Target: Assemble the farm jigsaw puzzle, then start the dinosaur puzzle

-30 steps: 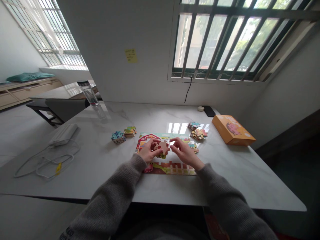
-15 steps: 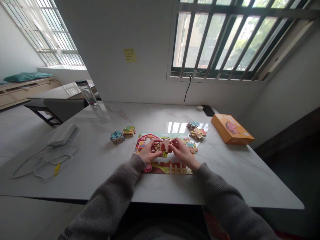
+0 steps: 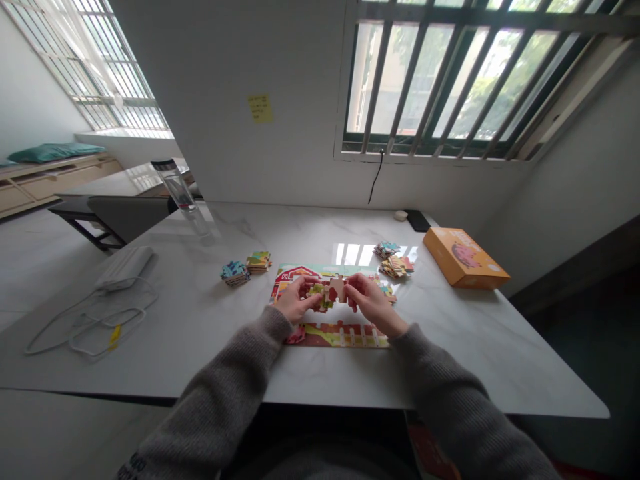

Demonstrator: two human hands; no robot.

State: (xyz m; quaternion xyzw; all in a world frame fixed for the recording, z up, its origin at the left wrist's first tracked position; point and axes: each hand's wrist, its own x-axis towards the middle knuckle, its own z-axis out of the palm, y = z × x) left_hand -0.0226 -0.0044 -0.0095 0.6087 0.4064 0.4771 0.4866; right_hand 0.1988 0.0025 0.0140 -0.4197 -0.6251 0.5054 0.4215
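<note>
Both hands are raised over a partly assembled jigsaw puzzle (image 3: pixel 360 335) with a red barn and a white fence on it. My left hand (image 3: pixel 297 299) is closed around a few puzzle pieces, one showing green and yellow. Between thumb and fingers, my right hand (image 3: pixel 369 301) pinches a beige puzzle piece with a dark red patch (image 3: pixel 337 289), its left edge meeting the pieces in the left hand. Whether they are joined I cannot tell. The hands hide part of the puzzle's middle, where bare white table shows.
Stacks of puzzle pieces lie left (image 3: pixel 235 272) and right (image 3: pixel 397 266) of the puzzle. An orange box (image 3: pixel 465 258) and a black phone-like slab (image 3: pixel 417 221) are at the right. A glass bottle (image 3: pixel 175 187) stands back left, near a white device with cables (image 3: pixel 123 268).
The beige piece has shifted slightly right and turned in my right fingers. More of the green and yellow piece shows in my left hand.
</note>
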